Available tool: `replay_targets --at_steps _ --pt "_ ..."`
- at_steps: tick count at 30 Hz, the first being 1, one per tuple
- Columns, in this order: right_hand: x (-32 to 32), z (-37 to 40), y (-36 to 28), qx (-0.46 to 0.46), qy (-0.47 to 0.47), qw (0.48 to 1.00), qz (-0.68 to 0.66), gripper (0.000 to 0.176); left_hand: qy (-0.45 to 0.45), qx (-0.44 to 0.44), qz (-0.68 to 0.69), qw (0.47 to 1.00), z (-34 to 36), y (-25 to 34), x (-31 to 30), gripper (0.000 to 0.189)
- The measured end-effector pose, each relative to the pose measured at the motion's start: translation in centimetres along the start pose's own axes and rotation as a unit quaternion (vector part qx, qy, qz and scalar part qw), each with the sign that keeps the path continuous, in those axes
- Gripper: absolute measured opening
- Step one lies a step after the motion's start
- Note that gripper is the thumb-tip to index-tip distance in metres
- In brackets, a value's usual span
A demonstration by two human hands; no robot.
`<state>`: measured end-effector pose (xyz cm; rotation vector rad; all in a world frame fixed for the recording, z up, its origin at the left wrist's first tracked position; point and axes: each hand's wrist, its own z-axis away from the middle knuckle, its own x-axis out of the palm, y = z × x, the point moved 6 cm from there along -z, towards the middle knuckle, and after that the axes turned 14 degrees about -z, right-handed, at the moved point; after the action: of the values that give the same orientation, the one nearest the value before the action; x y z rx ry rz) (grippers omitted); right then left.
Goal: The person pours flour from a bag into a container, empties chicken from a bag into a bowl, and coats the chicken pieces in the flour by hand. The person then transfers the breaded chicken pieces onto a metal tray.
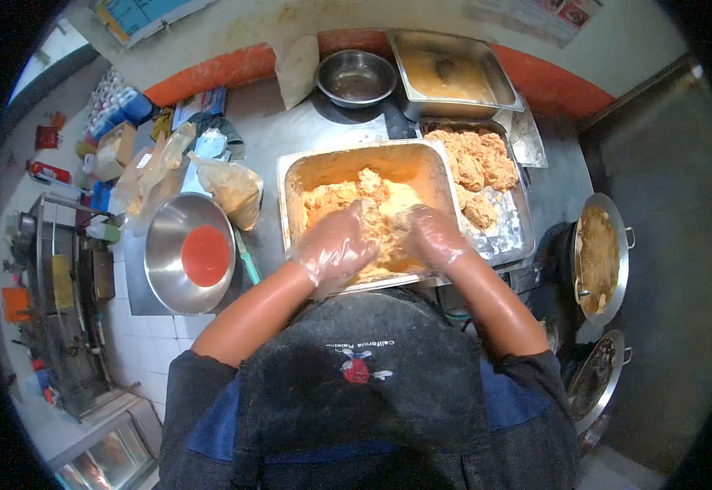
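Observation:
Both hands wear clear plastic gloves and are down inside a deep rectangular metal pan (285,184) of pale orange breading flour (403,194). My left hand (335,245) is curled against a breaded chicken piece (379,224) in the middle of the pan. Opposite it, my right hand (433,235) is bent over the flour at the right side, its fingertips blurred and partly covered by breading. More coated lumps (323,200) lie at the pan's left and back.
Right of the pan, a tray (507,224) carries breaded chicken pieces (474,159). Behind stand a metal bowl (356,77) and another deep pan (462,102). A steel bowl with red contents (205,256) and plastic bags (229,192) sit left. Two large woks (621,269) are at far right.

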<state>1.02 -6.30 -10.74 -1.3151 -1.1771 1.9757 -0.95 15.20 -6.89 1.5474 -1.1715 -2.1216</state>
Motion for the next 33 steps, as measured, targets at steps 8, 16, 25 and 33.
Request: replay_targets --at_steps 8,16,25,33 --pt "-1.7 1.1 -9.8 -0.191 -0.07 0.911 0.359 0.017 0.105 0.043 -0.288 0.951 2.1 -5.0 -3.2 0.071" --pt "-4.5 -1.6 -3.4 0.082 -0.193 0.86 0.466 0.021 0.083 0.005 -0.314 0.946 2.3 -5.8 -2.4 0.067" --pt "-16.2 -7.4 -15.7 0.052 -0.054 0.959 -0.275 0.022 0.138 0.075 -0.362 0.919 2.6 -6.2 -1.8 0.072" --pt "-23.6 -28.0 -2.4 0.005 0.029 0.999 0.03 0.019 0.185 0.063 -0.358 0.913 3.2 -4.6 -2.7 0.065"
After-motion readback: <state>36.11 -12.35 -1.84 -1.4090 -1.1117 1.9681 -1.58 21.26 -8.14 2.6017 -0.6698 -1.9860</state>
